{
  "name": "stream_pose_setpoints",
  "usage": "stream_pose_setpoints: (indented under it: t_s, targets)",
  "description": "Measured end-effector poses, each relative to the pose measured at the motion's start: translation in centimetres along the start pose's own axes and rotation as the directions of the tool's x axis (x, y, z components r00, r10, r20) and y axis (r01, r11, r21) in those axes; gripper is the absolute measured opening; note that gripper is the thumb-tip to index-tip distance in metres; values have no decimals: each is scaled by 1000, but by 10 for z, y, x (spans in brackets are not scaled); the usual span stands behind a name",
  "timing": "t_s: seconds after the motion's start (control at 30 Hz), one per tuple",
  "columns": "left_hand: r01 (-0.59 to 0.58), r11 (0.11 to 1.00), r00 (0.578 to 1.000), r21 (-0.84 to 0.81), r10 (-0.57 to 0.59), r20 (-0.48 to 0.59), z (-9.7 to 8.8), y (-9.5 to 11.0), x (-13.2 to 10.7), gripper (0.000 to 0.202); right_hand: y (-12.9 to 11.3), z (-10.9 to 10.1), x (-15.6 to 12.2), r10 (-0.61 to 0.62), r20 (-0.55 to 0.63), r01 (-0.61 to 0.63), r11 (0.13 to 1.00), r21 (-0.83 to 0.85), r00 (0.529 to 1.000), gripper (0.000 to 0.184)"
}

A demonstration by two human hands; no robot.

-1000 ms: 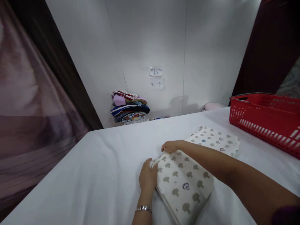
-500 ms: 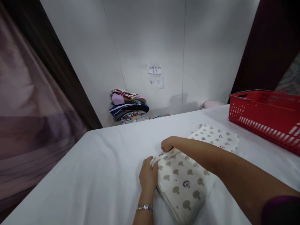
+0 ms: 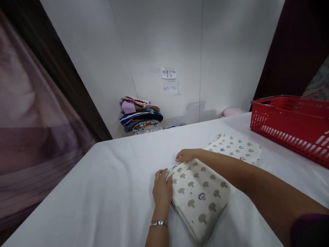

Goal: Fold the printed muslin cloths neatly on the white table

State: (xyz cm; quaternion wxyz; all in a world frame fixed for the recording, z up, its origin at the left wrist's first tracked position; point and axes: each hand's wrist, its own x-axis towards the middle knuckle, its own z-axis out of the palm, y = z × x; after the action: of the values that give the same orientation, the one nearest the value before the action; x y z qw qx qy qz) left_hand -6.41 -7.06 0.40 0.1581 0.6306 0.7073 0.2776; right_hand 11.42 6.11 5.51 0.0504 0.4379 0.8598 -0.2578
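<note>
A folded white cloth with a grey mushroom print point(image 3: 200, 195) lies on the white table point(image 3: 108, 192). My left hand point(image 3: 161, 188), with a metal bracelet on its wrist, rests against the cloth's left edge, fingers curled on the corner. My right hand point(image 3: 186, 155) reaches across from the right and pinches the cloth's far corner. A further part of the same printed cloth point(image 3: 235, 148) lies flat behind my right forearm.
A red plastic basket point(image 3: 290, 120) stands at the table's right side. A stack of folded clothes point(image 3: 140, 115) sits against the white wall beyond the table, under two paper notes point(image 3: 169, 80). A pinkish curtain point(image 3: 31, 120) hangs at the left.
Both hands stay at the cloth's left end with only small shifts. My right hand's fingers went from a tighter curl back to a flatter pinch on the corner.
</note>
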Motion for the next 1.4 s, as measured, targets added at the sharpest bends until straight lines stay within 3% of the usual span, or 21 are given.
stream_pose_setpoints:
  t_s: [0.2,0.3,0.53,0.67,0.87,1.03,1.23,1.3,1.4]
  targets:
    - [-58,998,998,-28,57,-42,3,-1,-1,21,25,-13,-22,40,31,-43,993,110,999,64]
    - [-100,994,991,-46,95,-89,2,0,-3,18,38,-13,-24,40,53,-48,989,143,998,59]
    - [-75,997,991,6,75,-112,1,4,-3,36,43,-6,-27,8,69,-20,985,171,998,39]
    - [-87,996,987,-25,83,-135,-1,5,-2,37,41,-7,-28,30,81,-40,990,133,996,37]
    - [-12,982,992,189,35,-122,0,1,-3,35,39,-5,-28,87,48,-88,996,34,995,34]
    - [20,990,994,139,-4,-113,0,-1,-2,40,47,-8,-31,129,36,-130,991,17,991,42]
    - [38,992,995,118,-27,-95,-2,1,-2,40,45,-7,-46,174,-161,-187,980,-70,971,41]
    - [38,992,995,120,-26,-98,-2,1,-2,40,34,8,-60,80,-307,-107,992,-72,948,42]
    - [41,993,994,107,-30,-101,-2,1,-2,38,11,44,-94,-139,-497,144,989,-28,856,38]
